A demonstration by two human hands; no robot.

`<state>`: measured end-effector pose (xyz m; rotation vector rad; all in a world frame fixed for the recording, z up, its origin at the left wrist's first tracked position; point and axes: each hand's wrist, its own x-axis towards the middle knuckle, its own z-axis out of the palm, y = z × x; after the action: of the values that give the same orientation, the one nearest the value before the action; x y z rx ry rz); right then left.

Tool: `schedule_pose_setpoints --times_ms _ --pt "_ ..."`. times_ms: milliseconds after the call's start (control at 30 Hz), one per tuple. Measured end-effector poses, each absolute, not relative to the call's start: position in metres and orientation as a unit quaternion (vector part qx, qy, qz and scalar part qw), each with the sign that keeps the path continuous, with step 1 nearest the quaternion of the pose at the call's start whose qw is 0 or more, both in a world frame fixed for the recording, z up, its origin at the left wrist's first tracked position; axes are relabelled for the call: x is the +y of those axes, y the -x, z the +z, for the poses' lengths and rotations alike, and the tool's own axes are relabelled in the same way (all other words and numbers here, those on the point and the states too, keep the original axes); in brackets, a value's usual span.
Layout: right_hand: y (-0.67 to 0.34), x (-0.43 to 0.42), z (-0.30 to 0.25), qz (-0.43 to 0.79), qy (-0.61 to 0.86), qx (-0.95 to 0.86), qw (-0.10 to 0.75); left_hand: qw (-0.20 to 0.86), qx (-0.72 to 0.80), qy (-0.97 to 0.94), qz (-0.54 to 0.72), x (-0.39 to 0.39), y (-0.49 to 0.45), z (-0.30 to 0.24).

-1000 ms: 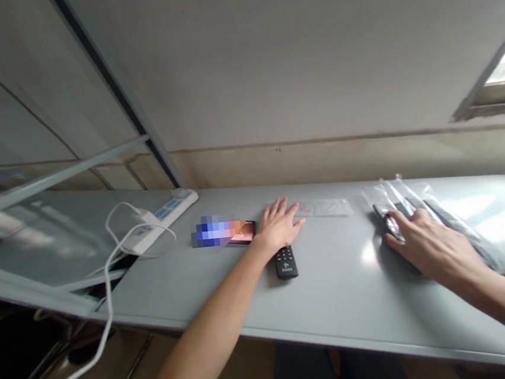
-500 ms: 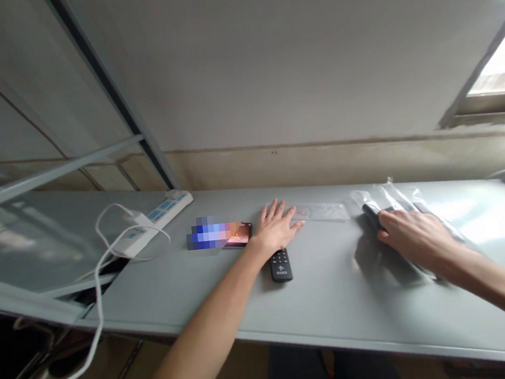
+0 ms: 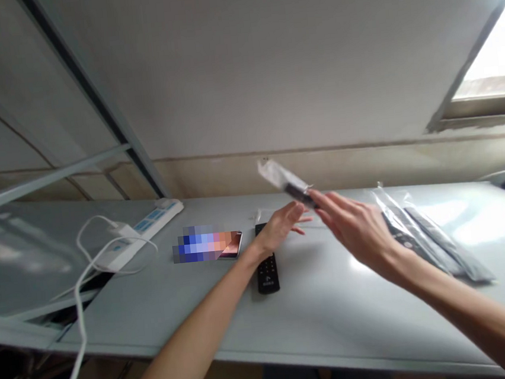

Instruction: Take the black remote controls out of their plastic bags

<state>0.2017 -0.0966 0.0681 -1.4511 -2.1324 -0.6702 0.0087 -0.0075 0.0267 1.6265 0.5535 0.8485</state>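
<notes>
My right hand [image 3: 351,221] has a dark remote control in a clear plastic bag [image 3: 295,191] in its grip, raised above the table and tilted, its far end blurred. Just below and to the left of it, my left hand [image 3: 283,228] is open, fingers apart, with nothing in them. Beneath my left wrist, a black remote control [image 3: 268,280] without a bag lies on the table, partly covered by the hand. A flat clear plastic bag [image 3: 261,215] shows behind that hand, mostly hidden.
More bagged dark remotes [image 3: 436,243] lie side by side on the grey table [image 3: 337,324] at the right. A phone [image 3: 231,244] lies left of the bare remote. Farther left are a white power strip [image 3: 161,216] and a white cable [image 3: 80,307]. A wall stands behind.
My right hand has lifted a bagged remote from the group at the right and brought it left. My left hand has risen off the flat bag and turned toward it. The view has shifted slightly.
</notes>
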Motion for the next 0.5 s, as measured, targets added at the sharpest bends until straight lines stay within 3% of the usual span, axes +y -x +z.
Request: schedule_pose_setpoints --times_ms 100,233,333,400,500 --pt "-0.194 -0.085 0.036 -0.183 0.441 -0.828 0.295 0.673 0.249 -0.560 0.414 -0.007 -0.013 0.019" --pt "-0.206 -0.081 0.024 -0.043 0.512 -0.719 0.468 0.729 0.250 -0.430 0.471 -0.002 -0.010 0.020" --pt "-0.213 -0.079 0.026 0.178 0.567 -0.598 0.538 0.752 0.227 -0.398 0.473 0.000 -0.008 0.025" --pt "-0.212 -0.077 0.025 0.357 0.527 -0.540 0.550 0.758 0.219 -0.408 0.459 -0.002 -0.009 0.028" --pt "-0.211 -0.074 0.021 0.471 0.474 -0.468 0.578 0.761 0.215 -0.421 0.444 -0.005 -0.010 0.030"
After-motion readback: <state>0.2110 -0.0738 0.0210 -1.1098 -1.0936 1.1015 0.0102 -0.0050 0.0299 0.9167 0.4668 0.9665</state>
